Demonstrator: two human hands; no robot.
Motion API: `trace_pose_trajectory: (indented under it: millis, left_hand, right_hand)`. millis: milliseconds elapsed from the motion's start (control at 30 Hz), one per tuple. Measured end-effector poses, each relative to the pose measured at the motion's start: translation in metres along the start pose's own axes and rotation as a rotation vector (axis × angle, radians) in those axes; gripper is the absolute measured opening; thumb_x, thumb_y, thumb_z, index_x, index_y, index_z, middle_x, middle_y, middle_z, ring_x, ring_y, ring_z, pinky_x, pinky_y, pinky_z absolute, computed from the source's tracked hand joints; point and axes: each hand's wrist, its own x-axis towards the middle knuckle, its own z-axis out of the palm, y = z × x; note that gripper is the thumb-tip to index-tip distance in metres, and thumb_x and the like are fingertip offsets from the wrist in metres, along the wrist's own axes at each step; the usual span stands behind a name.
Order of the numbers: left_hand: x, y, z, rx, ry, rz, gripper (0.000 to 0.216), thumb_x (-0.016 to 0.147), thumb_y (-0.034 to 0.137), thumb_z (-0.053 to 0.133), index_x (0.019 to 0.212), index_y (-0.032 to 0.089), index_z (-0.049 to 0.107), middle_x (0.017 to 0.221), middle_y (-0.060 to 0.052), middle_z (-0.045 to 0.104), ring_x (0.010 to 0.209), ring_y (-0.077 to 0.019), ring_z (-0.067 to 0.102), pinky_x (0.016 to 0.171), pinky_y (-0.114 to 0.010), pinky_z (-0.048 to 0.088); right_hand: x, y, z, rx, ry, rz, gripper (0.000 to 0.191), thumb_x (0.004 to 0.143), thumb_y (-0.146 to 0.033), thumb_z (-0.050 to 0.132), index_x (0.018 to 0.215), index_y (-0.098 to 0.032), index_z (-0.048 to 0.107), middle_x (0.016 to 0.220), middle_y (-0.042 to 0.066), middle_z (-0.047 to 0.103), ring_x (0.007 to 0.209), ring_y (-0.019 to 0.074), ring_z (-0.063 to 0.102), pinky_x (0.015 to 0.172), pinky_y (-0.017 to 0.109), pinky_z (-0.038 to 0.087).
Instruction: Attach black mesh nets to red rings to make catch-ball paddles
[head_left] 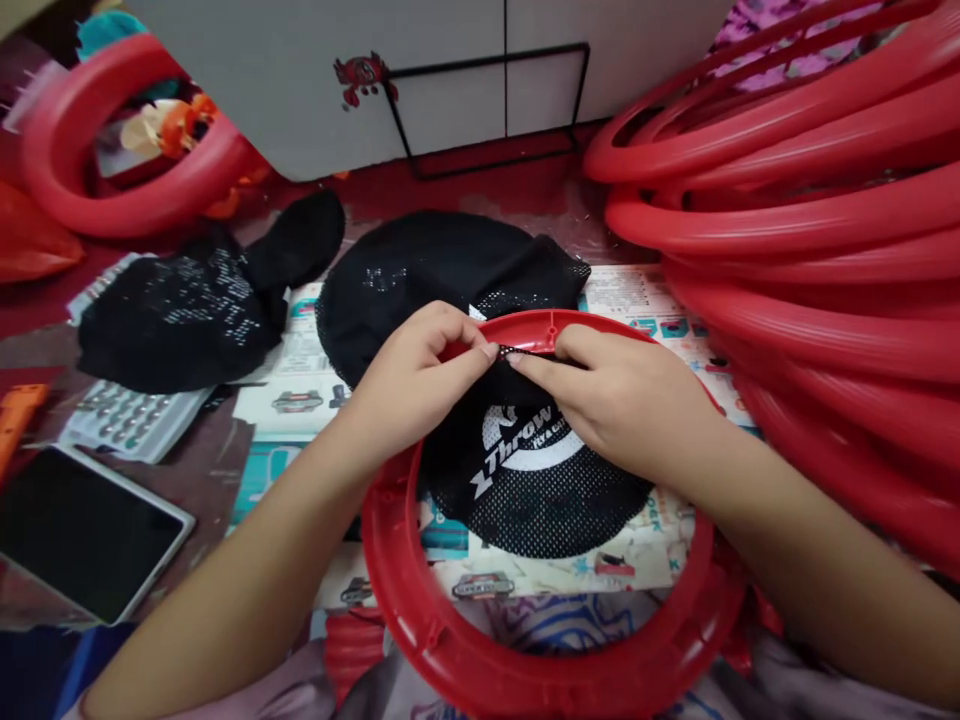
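A red plastic ring [480, 640] lies in front of me on printed paper sheets. Inside it sits a round black mesh disc [525, 480] with a white printed logo. My left hand [412, 385] has its fingers pinched on the mesh edge at the ring's far rim. My right hand [607, 395] presses and pinches the same mesh edge against the rim from the right. The fingertips of both hands nearly touch.
A pile of black mesh discs [442, 270] lies behind the ring, another black mesh heap [180, 320] to the left. A tall stack of red rings [825, 250] fills the right. A tablet [82, 530], calculator [127, 420] and another red ring [90, 150] sit left.
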Motion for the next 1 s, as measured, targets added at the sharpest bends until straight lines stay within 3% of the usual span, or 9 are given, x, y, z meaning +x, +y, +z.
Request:
trace_pose_trajectory:
  millis: [300, 500, 667, 767, 833, 900, 1000]
  left_hand:
    - [-0.001, -0.001, 0.002, 0.043, 0.023, 0.005, 0.016, 0.082, 0.027, 0.060, 0.071, 0.016, 0.059, 0.085, -0.001, 0.059, 0.080, -0.0147, 0.055, 0.074, -0.029, 0.040]
    - [0.000, -0.002, -0.002, 0.015, -0.026, -0.037, 0.016, 0.081, 0.028, 0.061, 0.070, 0.016, 0.061, 0.087, -0.002, 0.060, 0.078, -0.0145, 0.056, 0.069, -0.028, 0.041]
    - [-0.001, 0.003, 0.001, 0.191, 0.021, -0.030, 0.012, 0.076, 0.022, 0.058, 0.065, 0.016, 0.058, 0.077, -0.001, 0.059, 0.071, -0.0146, 0.054, 0.064, -0.028, 0.041]
    - [-0.003, 0.002, 0.006, 0.288, 0.101, 0.104, 0.004, 0.078, 0.018, 0.056, 0.079, 0.017, 0.060, 0.081, -0.001, 0.061, 0.077, -0.0172, 0.057, 0.074, -0.032, 0.046]
    - [-0.005, -0.001, 0.008, 0.305, 0.131, 0.290, 0.015, 0.083, 0.016, 0.054, 0.097, 0.015, 0.059, 0.099, -0.006, 0.064, 0.096, -0.0211, 0.060, 0.088, -0.037, 0.048]
    - [-0.006, -0.003, 0.007, 0.315, 0.074, 0.456, 0.021, 0.086, 0.014, 0.051, 0.106, 0.015, 0.058, 0.118, -0.011, 0.062, 0.115, -0.0239, 0.057, 0.100, -0.042, 0.046]
    - [-0.007, -0.006, 0.005, 0.337, -0.048, 0.565, 0.022, 0.088, 0.012, 0.049, 0.106, 0.017, 0.062, 0.122, -0.009, 0.066, 0.120, -0.0234, 0.057, 0.106, -0.044, 0.043]
  right_hand:
    - [0.002, -0.002, -0.003, -0.074, -0.048, 0.012, 0.032, 0.090, -0.016, 0.056, 0.118, -0.024, 0.070, 0.081, 0.005, 0.063, 0.067, 0.0162, 0.051, 0.052, 0.028, 0.018]
    - [0.001, -0.004, -0.001, -0.092, -0.021, -0.030, 0.032, 0.090, -0.016, 0.055, 0.117, -0.022, 0.071, 0.073, 0.005, 0.061, 0.065, 0.0157, 0.048, 0.052, 0.028, 0.015]
    - [-0.001, -0.003, -0.001, -0.081, -0.009, -0.031, 0.029, 0.090, -0.016, 0.055, 0.111, -0.019, 0.073, 0.074, 0.004, 0.063, 0.063, 0.0163, 0.051, 0.051, 0.029, 0.018]
    - [-0.002, 0.001, -0.004, -0.060, 0.040, -0.012, 0.027, 0.092, -0.016, 0.049, 0.101, -0.016, 0.075, 0.075, 0.005, 0.065, 0.062, 0.0160, 0.052, 0.052, 0.029, 0.025]
    - [-0.003, 0.005, -0.006, -0.047, 0.070, 0.019, 0.030, 0.093, -0.018, 0.046, 0.097, -0.016, 0.075, 0.077, 0.005, 0.067, 0.063, 0.0156, 0.054, 0.054, 0.029, 0.028]
    - [-0.002, 0.008, -0.007, -0.034, 0.095, 0.040, 0.031, 0.094, -0.018, 0.044, 0.095, -0.016, 0.075, 0.079, 0.006, 0.068, 0.066, 0.0155, 0.055, 0.055, 0.028, 0.030]
    - [-0.001, 0.009, -0.005, -0.029, 0.117, 0.042, 0.032, 0.094, -0.018, 0.043, 0.095, -0.015, 0.075, 0.079, 0.006, 0.068, 0.068, 0.0161, 0.056, 0.057, 0.028, 0.032]
